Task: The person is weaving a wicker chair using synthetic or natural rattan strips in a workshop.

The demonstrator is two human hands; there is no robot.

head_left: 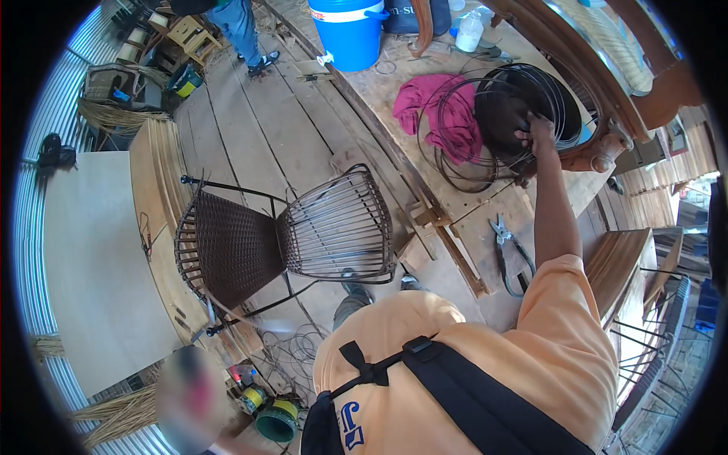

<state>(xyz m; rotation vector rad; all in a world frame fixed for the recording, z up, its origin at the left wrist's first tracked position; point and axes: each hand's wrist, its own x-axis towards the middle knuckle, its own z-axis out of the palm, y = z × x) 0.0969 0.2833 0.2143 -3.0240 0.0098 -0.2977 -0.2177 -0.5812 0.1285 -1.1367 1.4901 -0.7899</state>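
While reaching over the wooden surface point(478, 208) with the right hand point(538, 133) half-curled at the dark coiled strands point(559, 106), cannot tell whether gripping them. Can see them overlapping a magenta cloth point(458, 130) and black rounded object point(500, 110), with pliers point(500, 233) nearer the body. Cannot tell the left hand's state, out of view.

The right arm point(558, 205) is stretched forward and outward, with the elbow nearly straight. The forearm is bared below a short, pale orange sleeve point(560, 299). At its end, the right hand point(539, 131) is held out ahead, its fingers point(523, 138) bent and directed toward the left; how firmly they are closed cannot be made out. Below the torso point(409, 322), both feet point(353, 283) are partly seen, set slightly apart.
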